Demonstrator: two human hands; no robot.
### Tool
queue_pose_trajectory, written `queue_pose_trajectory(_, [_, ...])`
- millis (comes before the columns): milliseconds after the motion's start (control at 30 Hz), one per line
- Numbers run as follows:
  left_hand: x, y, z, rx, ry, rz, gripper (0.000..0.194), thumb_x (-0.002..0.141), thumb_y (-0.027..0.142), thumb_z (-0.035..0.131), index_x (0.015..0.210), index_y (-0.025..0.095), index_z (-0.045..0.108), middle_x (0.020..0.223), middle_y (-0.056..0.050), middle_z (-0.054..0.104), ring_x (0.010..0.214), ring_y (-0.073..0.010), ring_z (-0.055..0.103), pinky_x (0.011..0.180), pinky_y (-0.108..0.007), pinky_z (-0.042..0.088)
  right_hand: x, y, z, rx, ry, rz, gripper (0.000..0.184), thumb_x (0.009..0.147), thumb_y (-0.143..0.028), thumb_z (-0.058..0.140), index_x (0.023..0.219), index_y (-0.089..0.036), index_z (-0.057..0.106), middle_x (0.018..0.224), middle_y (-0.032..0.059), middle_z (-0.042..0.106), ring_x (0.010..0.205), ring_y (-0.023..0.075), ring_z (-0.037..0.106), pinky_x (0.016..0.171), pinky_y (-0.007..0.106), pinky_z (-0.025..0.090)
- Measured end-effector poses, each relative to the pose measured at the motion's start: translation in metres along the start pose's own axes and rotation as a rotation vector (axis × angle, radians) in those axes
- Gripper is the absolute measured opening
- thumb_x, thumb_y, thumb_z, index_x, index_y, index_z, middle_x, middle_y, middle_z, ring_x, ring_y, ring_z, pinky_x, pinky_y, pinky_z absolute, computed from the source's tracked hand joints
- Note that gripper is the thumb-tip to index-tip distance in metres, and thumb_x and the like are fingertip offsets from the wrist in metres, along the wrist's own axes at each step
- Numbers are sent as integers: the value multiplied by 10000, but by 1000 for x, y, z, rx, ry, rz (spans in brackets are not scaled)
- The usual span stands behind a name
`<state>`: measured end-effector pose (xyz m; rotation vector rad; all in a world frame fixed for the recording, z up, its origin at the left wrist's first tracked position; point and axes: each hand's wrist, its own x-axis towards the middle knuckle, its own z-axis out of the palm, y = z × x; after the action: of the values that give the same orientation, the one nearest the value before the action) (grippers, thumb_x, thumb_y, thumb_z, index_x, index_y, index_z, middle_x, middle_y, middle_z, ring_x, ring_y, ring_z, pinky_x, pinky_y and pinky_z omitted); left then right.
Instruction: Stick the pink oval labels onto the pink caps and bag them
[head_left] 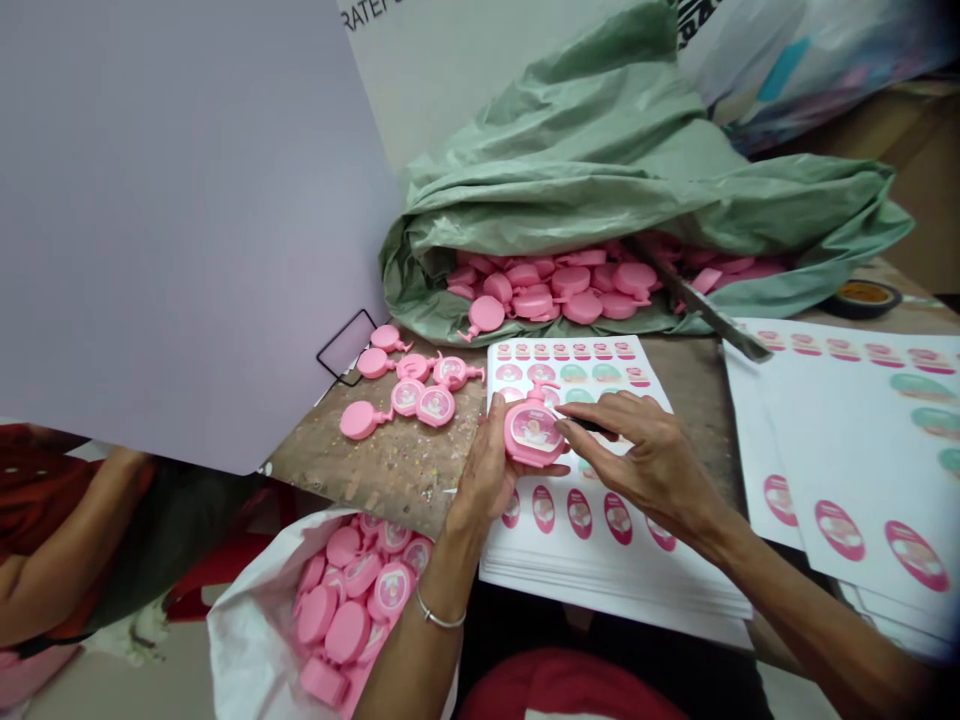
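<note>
My left hand (486, 465) is closed around a small pink pump bottle (534, 434), its pump pointing up and a round picture label on its front. In my right hand (651, 455) is a thin dark tool (589, 424), pinched between thumb and fingers; its exact kind is unclear. The right fingertips are at the label's right edge. Beneath both hands lies a stack of sticker sheets (600, 590), with pink oval and green labels. Several pink bottles (409, 397) rest on the table to the left, some labelled and some plain.
A green sack (570, 190) at the back spills plain pink bottles (574, 280), with a grey strip (705, 305) across it. More sheets (885, 450) lie right, near a small black dish (862, 298). A white bag (255, 610) holds bottles below left. A person's arm (75, 540) shows beyond a panel (187, 220).
</note>
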<state>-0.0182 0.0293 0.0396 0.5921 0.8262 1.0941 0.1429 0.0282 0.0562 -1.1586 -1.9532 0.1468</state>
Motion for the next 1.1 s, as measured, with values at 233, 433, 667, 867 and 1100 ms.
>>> queue_pose_trajectory(233, [1, 0, 0, 10, 23, 5, 541, 906, 579, 461, 1096, 122, 679, 1051, -146, 710, 938, -265, 685, 751, -406, 609, -1, -3, 1, -1, -8, 16, 156, 881, -284, 599, 924, -200, 723, 703, 33, 670, 651, 159, 583, 657, 316, 424])
queue_pose_trajectory(433, [1, -1, 1, 11, 12, 5, 558, 917, 586, 426, 1124, 128, 668, 1068, -143, 708, 948, -265, 682, 753, -397, 607, -1, -4, 1, 15, -16, 47, 165, 886, -304, 583, 915, -218, 722, 720, 36, 683, 660, 165, 593, 665, 324, 433])
queue_pose_trajectory(667, [0, -1, 1, 6, 9, 0, 504, 944, 527, 416, 1125, 131, 669, 1073, -137, 706, 955, -264, 681, 752, -398, 609, -1, -4, 2, 17, -16, 46, 166, 883, -302, 589, 912, -210, 723, 717, 39, 685, 663, 167, 596, 668, 327, 430])
queue_pose_trajectory(867, [0, 0, 2, 7, 16, 2, 495, 948, 513, 419, 1135, 126, 665, 1095, -141, 699, 970, -268, 677, 757, -403, 610, -1, -3, 1, 22, -12, 25, 156, 878, -288, 599, 911, -197, 722, 710, 37, 681, 651, 163, 586, 665, 325, 424])
queue_pose_trajectory(1100, [0, -1, 1, -1, 14, -2, 481, 942, 512, 438, 1122, 134, 673, 1096, -137, 702, 969, -267, 682, 753, -399, 614, 0, -3, 0, 8, -18, 20, 167, 878, -305, 591, 900, -207, 725, 686, 34, 667, 636, 164, 583, 653, 324, 421])
